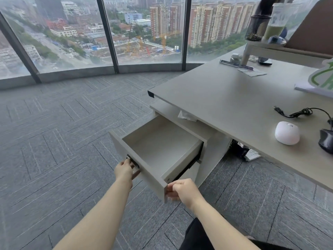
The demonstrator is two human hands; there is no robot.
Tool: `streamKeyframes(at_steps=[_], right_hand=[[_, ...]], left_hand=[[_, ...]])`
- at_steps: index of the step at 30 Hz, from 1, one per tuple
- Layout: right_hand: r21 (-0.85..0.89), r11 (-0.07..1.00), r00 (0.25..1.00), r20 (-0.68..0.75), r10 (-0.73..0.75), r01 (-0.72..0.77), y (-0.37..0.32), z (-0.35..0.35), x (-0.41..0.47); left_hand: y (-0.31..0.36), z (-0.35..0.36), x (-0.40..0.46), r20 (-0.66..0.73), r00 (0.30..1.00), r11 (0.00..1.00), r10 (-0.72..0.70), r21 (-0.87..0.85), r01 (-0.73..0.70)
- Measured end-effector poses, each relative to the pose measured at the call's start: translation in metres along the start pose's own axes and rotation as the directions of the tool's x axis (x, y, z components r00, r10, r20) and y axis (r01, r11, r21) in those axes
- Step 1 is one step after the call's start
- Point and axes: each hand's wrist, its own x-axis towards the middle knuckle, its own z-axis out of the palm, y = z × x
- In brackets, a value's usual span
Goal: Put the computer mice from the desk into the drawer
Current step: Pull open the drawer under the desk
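white mouse [287,132] on desk [225,98] (beside black mouse [326,142]), drawer [158,148] open

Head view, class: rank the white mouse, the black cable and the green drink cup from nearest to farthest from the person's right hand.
From the right hand:
1. White mouse, near desk edge, right.
2. Black cable, just behind the mouse.
3. Green drink cup, on the raised shelf, far right corner.
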Motion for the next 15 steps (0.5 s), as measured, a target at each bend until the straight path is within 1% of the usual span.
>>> streamKeyframes(at_steps=[6,10,12,13,14,15], right_hand=[[-0.122,0.992,0.984,0.176,-0.001,0.023,0.006,0.042,-0.021],[-0.193,0.98,0.969,0.247,-0.004,0.053,0.013,0.06,-0.027],[-0.224,0.972,0.963,0.268,-0.011,0.074,0.016,0.064,-0.03],[-0.235,0.968,0.96,0.279,-0.024,0.092,0.016,0.063,-0.032],[-0.238,0.964,0.959,0.277,-0.052,0.121,0.014,0.06,-0.036],[-0.231,0.96,0.964,0.248,-0.097,0.156,0.009,0.054,-0.04]], left_hand=[[0.002,-0.069,-0.007,-0.009,0.999,0.999,0.052,0.011,-0.052],[0.002,-0.098,-0.009,-0.001,0.998,0.997,0.058,0.044,-0.058],[0.003,-0.108,-0.011,0.0,1.0,0.994,0.03,0.11,-0.029],[0.005,-0.11,-0.015,-0.024,0.999,0.988,0.031,0.154,-0.027],[0.009,-0.109,-0.022,-0.078,0.995,0.971,0.067,0.235,-0.047],[0.015,-0.106,-0.03,-0.138,0.978,0.933,0.154,0.345,-0.098]])
